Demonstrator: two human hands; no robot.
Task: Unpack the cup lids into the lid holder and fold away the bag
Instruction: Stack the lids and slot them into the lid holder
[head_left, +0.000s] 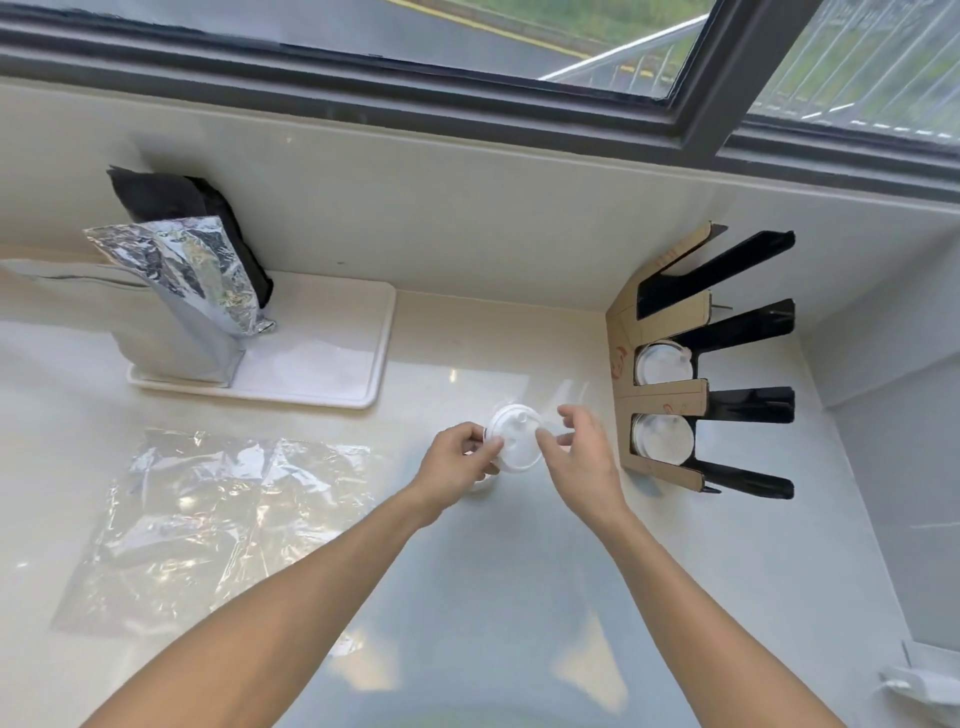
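Lids (514, 439), round white plastic, sit stacked between both hands: left hand (457, 460) pinches the rim, right hand (579, 457) touches its edge. Crinkled clear bag (208, 514) lies flat on the glossy table (467, 597), left.

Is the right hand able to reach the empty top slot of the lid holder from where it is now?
Probably yes. The right hand sits just left of the lid holder, with bare counter between. Its fingers touch the lids, so it would have to let go or carry them.
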